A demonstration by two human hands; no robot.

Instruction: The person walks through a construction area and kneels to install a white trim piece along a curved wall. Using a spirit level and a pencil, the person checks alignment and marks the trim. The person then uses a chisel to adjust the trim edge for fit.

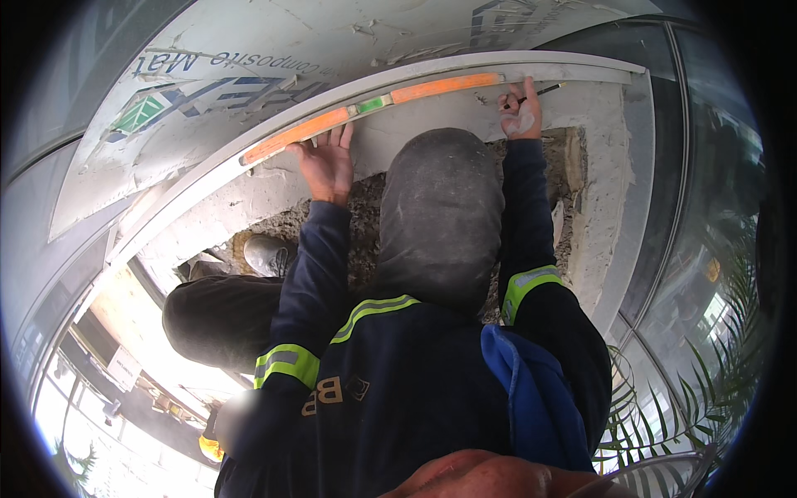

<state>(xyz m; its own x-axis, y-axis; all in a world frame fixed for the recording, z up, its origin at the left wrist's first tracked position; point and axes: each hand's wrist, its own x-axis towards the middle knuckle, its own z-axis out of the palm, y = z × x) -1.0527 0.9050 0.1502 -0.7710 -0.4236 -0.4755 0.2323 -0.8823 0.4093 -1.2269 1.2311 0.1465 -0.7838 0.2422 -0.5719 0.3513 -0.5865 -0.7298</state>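
An orange spirit level (432, 85) with a green middle lies along a long pale strip (573, 62), which bows across the upper view with the fisheye bend. My left hand (325, 166) is palm toward the camera, fingers stretched up and apart against the level's lower edge at its left part. My right hand (520, 108), whitened with dust, is raised by the level's right end, one finger up at the strip, the others curled round a thin dark pencil-like stick (550, 89). A whitish plastered ledge (440, 112) runs beneath the strip.
Above is a printed, scuffed panel (249, 33). My knee (440, 199) and shoe (264, 253) are over rough broken concrete (361, 232). Glass panes (697, 166) and palm fronds (706, 398) stand at right. A small yellow-clad part of another person (212, 444) shows at lower left.
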